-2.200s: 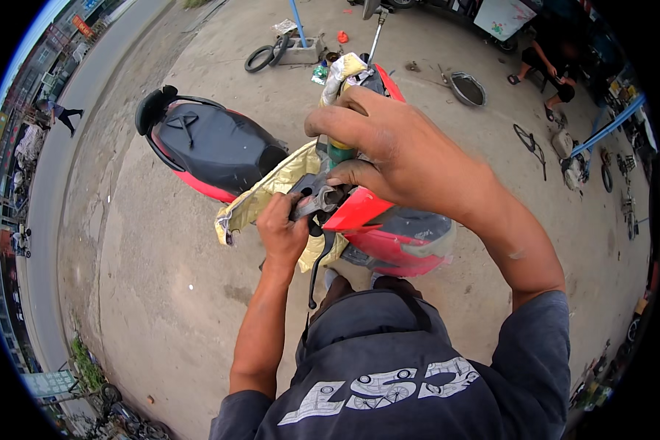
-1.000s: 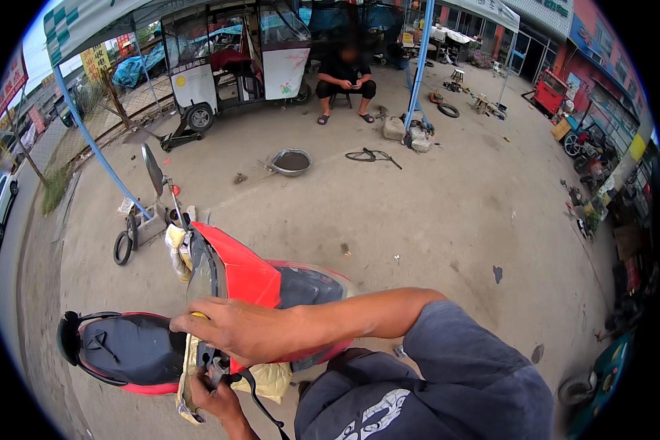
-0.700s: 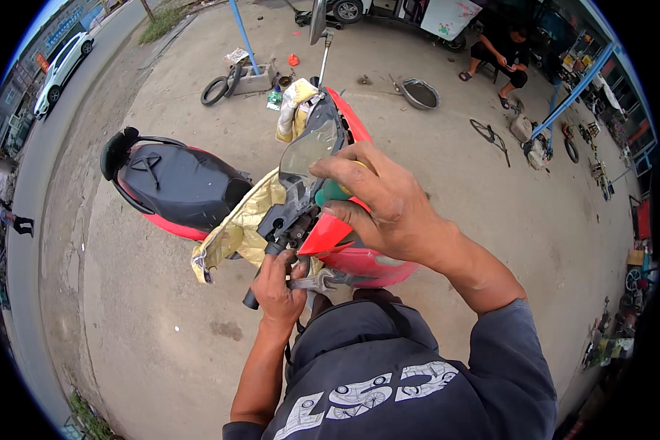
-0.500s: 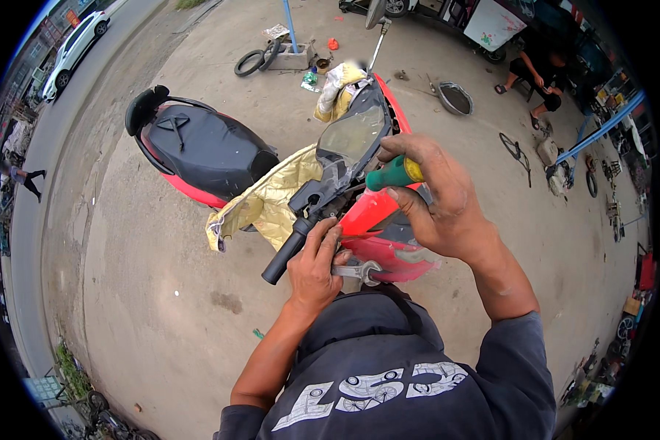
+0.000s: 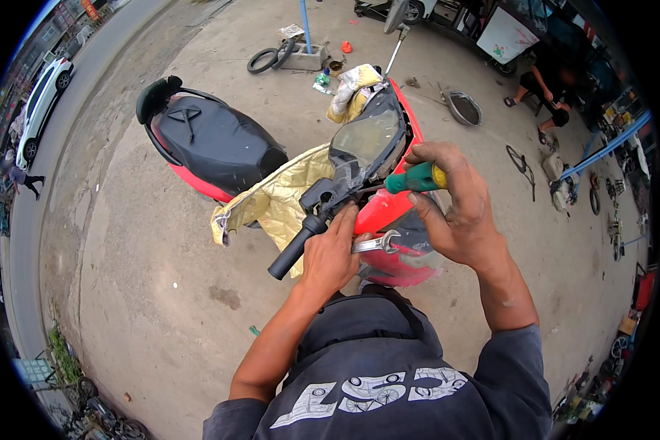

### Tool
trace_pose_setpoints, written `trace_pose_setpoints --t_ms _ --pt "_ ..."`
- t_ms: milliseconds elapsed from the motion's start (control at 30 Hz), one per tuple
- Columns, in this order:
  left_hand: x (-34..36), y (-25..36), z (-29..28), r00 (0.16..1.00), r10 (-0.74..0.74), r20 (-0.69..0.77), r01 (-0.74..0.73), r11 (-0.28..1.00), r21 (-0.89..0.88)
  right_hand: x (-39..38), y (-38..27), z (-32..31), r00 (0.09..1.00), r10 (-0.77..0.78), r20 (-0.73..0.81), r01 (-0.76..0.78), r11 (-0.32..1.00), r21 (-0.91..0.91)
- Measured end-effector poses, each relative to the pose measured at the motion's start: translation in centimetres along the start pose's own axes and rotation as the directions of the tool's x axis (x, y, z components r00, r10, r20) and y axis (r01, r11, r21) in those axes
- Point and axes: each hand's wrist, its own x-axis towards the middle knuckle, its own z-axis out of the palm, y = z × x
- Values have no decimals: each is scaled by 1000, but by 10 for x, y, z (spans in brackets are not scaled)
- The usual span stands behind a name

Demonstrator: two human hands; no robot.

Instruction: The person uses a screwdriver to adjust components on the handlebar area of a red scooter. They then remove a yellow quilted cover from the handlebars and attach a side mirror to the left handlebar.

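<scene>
A red scooter with a black seat (image 5: 216,143) stands before me, its handlebar grip (image 5: 295,249) pointing toward me. My left hand (image 5: 330,253) rests by the inner end of that grip, fingers on the handlebar cover. An open-end wrench (image 5: 374,243) is held in the same hand, its jaw sticking out to the right. My right hand (image 5: 462,213) is closed round a screwdriver (image 5: 416,178) with a green and yellow handle. Its shaft points left at the handlebar, beside the red front panel (image 5: 381,213); the tip's contact is hard to make out.
A yellow quilted cover (image 5: 275,194) hangs across the scooter's middle. Beyond are tyres (image 5: 262,61), a concrete block (image 5: 304,57), a blue pole (image 5: 306,26) and a basin (image 5: 462,108). A seated person (image 5: 546,92) is at the far right. A white car (image 5: 44,110) is on the road.
The wrench has tilted, its jaw now higher. The screwdriver's shaft shows more plainly between handle and handlebar. The white car has moved nearer along the road, and the whole view has shifted slightly.
</scene>
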Motion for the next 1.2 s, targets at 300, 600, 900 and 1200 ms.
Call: trace_pose_setpoints --t_ms 300,600,900,1200 --pt "7 -1 2 992 -90 87 88 996 27 -2 5 1 999 -31 -36 27 994 -110" --pt "9 1 2 997 -54 51 52 998 43 -10 11 2 997 4 -82 -15 990 -143" --pt "9 3 2 997 -58 42 56 998 36 -8 11 -3 996 89 -21 -91 988 -123" --pt "9 3 3 998 -54 37 52 998 35 -2 12 -4 997 81 18 -79 993 -90"
